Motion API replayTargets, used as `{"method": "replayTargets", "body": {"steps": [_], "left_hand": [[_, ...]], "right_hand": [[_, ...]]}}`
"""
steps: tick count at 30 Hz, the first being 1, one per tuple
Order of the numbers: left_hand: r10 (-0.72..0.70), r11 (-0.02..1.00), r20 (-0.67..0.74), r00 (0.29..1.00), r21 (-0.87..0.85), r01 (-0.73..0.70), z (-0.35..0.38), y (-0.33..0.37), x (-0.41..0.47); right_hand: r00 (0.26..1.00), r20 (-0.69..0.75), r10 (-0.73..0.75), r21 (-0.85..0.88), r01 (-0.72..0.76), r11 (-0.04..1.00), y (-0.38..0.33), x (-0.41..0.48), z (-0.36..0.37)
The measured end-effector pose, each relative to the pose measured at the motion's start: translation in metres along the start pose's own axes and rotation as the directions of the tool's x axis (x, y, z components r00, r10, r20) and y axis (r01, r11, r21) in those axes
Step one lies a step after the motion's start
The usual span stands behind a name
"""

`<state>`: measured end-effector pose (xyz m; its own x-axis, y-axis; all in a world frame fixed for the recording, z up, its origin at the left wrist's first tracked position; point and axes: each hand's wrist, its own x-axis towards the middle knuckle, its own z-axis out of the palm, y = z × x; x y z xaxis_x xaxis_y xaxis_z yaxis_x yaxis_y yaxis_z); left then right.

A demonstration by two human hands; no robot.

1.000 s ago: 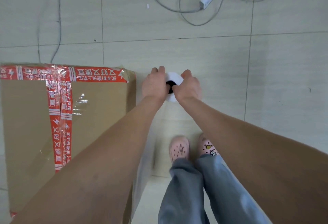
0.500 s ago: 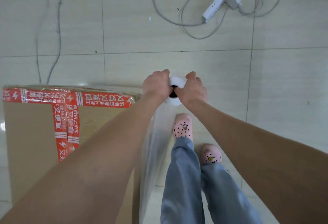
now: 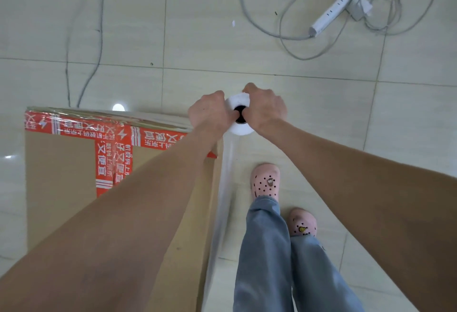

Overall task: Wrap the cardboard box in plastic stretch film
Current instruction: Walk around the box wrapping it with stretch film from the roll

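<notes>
We hold the stretch film roll (image 3: 239, 116) upright at the cardboard box's (image 3: 74, 175) far right corner, left hand (image 3: 210, 114) and right hand (image 3: 265, 110) each in a closed grip on its top end, so the film (image 3: 223, 188) pays out flat down the box's right side.

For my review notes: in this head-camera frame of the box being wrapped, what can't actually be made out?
- Cardboard box: near end cut off by the bottom edge; right part hidden under the left forearm.
- Stretch film roll: only its top end shows; both hands, left hand and right hand, cover its sides.
- Red tape: print too blurred to read.
- Power strip: partly cut off by the top edge.
</notes>
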<state>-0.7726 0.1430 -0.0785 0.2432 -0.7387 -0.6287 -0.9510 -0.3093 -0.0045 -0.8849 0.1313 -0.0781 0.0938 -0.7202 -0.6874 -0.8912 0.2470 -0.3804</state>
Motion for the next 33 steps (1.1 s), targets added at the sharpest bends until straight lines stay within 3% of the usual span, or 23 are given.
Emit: {"method": "replayTargets", "body": {"steps": [3,7,10,12,15,17,21,23,26,29,33], "left_hand": [[-0.055,0.998,0.008,0.998,-0.034,0.055,-0.004,-0.016,0.008],[-0.012,0.999,-0.050,0.999,-0.034,0.011,-0.006,-0.021,0.014],[0.103,0.995,-0.069,0.992,-0.004,-0.104,-0.008,-0.018,0.021],[0.184,0.983,-0.064,0.981,-0.011,-0.185,-0.009,-0.016,0.028],[0.303,0.953,-0.030,0.953,0.000,-0.303,-0.011,-0.018,0.038],[0.299,0.954,-0.018,0.954,0.027,-0.298,-0.013,-0.023,0.043],[0.073,0.994,-0.022,0.997,-0.078,-0.075,-0.018,-0.040,0.048],[-0.060,0.982,0.050,0.997,-0.178,0.068,-0.022,-0.048,0.051],[-0.150,0.941,0.145,0.978,-0.283,0.187,-0.025,-0.056,0.056],[-0.140,0.950,0.123,0.982,-0.263,0.168,-0.025,-0.057,0.059],[-0.044,0.975,0.013,0.999,-0.220,0.045,-0.026,-0.053,0.065]], "right_hand": [[0.998,-0.034,-0.047,-0.034,0.046,0.998,-0.017,0.007,0.004],[0.994,-0.066,0.089,0.239,-0.071,0.969,-0.019,0.005,0.023],[0.958,0.099,0.268,0.471,-0.282,0.836,-0.016,-0.001,0.034],[0.947,0.137,0.291,0.525,-0.319,0.790,-0.017,0.000,0.039],[0.975,0.046,0.216,0.413,-0.215,0.885,-0.024,0.009,0.035],[0.992,0.018,0.125,0.274,-0.126,0.953,-0.031,0.015,0.027],[0.997,-0.002,-0.080,0.002,0.080,0.997,-0.050,0.025,0.015],[0.999,0.005,-0.046,0.000,0.046,0.999,-0.060,0.028,0.014],[0.992,0.079,0.097,0.083,-0.103,0.991,-0.069,0.032,0.012],[0.994,0.052,0.097,0.129,-0.103,0.986,-0.077,0.041,0.010],[0.999,0.049,0.008,0.063,-0.011,0.998,-0.086,0.051,0.004]]}}
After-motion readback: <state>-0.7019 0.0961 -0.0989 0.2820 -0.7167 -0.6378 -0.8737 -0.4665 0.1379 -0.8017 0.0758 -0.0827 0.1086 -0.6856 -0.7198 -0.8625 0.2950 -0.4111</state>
